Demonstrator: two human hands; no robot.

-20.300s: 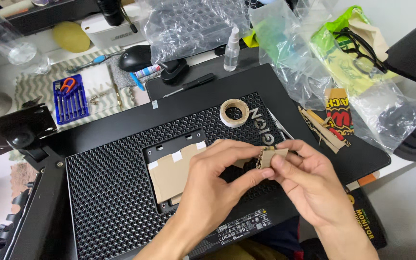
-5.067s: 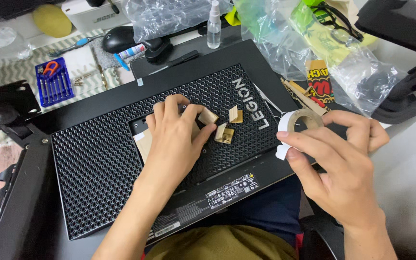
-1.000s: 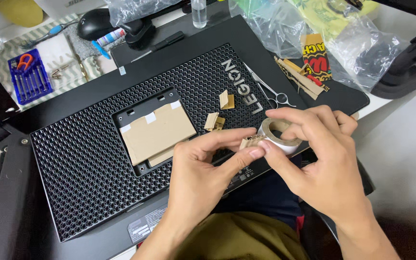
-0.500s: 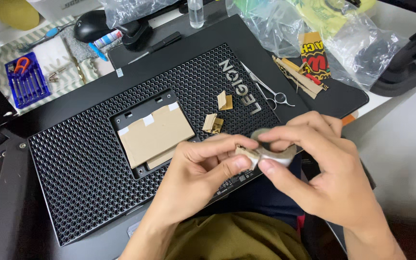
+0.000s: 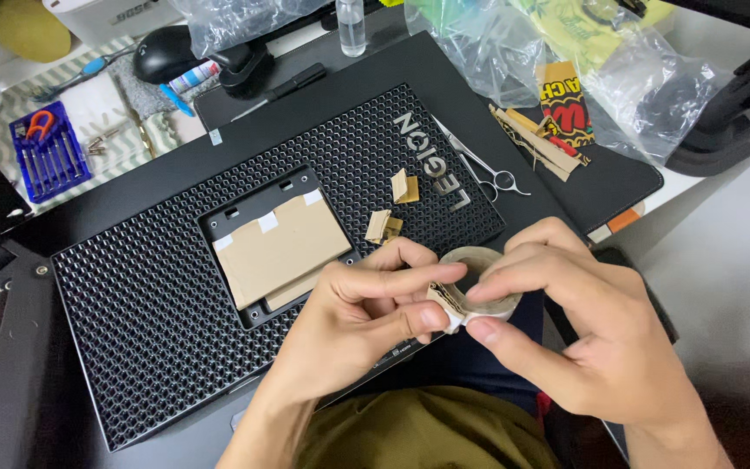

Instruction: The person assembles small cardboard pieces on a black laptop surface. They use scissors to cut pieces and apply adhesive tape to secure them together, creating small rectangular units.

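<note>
Both hands meet over the near edge of the black perforated panel [image 5: 132, 313], out in front of the person's lap. The right hand [image 5: 583, 330] has the roll of tape [image 5: 482, 287] pinched shut between thumb and fingers, its grip closed around the ring's outer wall. The left hand [image 5: 366, 304] comes in from the other side, thumb and forefinger closed tight on a small folded cardboard piece [image 5: 446, 300] pressed right against the roll's left side, touching it. Behind the hands, set into the panel's recessed middle, lies a cardboard sheet [image 5: 284, 247] with pale tape tabs along its far edge. Two more folded cardboard bits [image 5: 392, 208] sit on the panel just beyond the left hand's fingers. Small scissors [image 5: 483, 169] lie near the panel's far right corner, by loose cardboard strips [image 5: 531, 139]. At the counter's far left sits a blue screwdriver set [image 5: 45, 152]; clear plastic bags [image 5: 635, 78] pile up far right.
</note>
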